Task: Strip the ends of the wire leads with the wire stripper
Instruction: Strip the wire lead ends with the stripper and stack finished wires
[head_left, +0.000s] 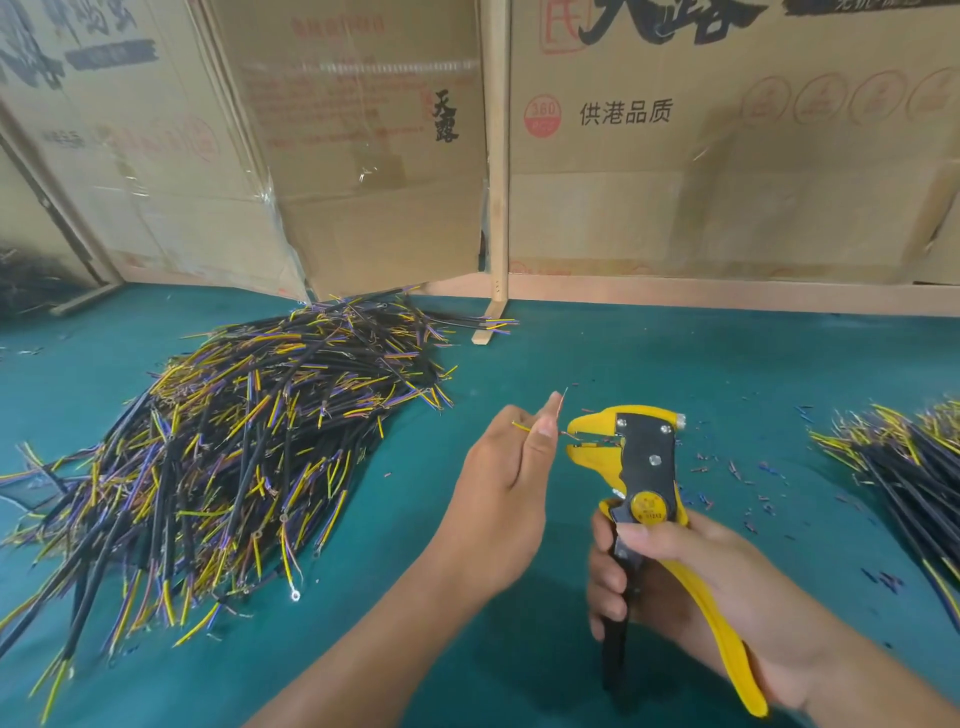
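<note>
My left hand (506, 483) pinches thin wire leads (522, 427) between thumb and fingers; a yellow one sticks out to the left and a reddish end (561, 402) points up. One lead end reaches into the jaws of the yellow and black wire stripper (644, 457) just to the right of my thumb. My right hand (670, 577) grips the stripper's handles, which point down toward me. A large heap of black cables with yellow and purple leads (234, 457) lies to the left on the teal table (597, 353). A smaller pile of the same cables (909, 467) lies at the right edge.
Small bits of cut insulation (748, 499) are scattered on the table right of the stripper. Cardboard boxes (727, 156) and a wooden frame post (496, 208) stand along the back edge.
</note>
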